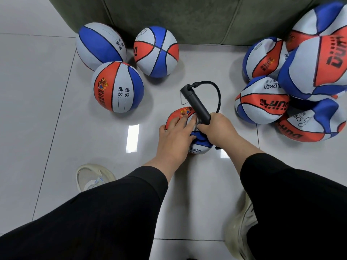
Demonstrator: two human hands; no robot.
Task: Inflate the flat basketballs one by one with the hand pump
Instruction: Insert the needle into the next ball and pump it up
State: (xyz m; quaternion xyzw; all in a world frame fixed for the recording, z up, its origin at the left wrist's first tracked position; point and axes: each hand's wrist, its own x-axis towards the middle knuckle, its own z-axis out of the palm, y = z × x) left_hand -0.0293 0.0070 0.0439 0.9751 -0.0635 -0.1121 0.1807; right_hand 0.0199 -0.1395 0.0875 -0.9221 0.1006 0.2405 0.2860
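A: Flat basketball (180,114) is being pinned to the tiled floor (47,113) near its middle, under both hands. Left hand (175,135) is being laid on the orange panel, fingers spread and nearly straight, pressing, not curled round anything.

B: Right hand (220,128) is being kept wrapped round the lower end of the black hand pump (196,102), fingers curled tight. Barrel is being held tilted, its top toward the sofa (187,17). Black hose (216,92) is being looped from the pump's top back down toward the right hand; its far end is hidden.

A: Three round balls (117,86) are being noted toward the floor's far left, by the sofa base.

B: A heap of dented balls (262,99) is being noted at the far right edge. Pale shoes (93,177) are being logged near the bottom.
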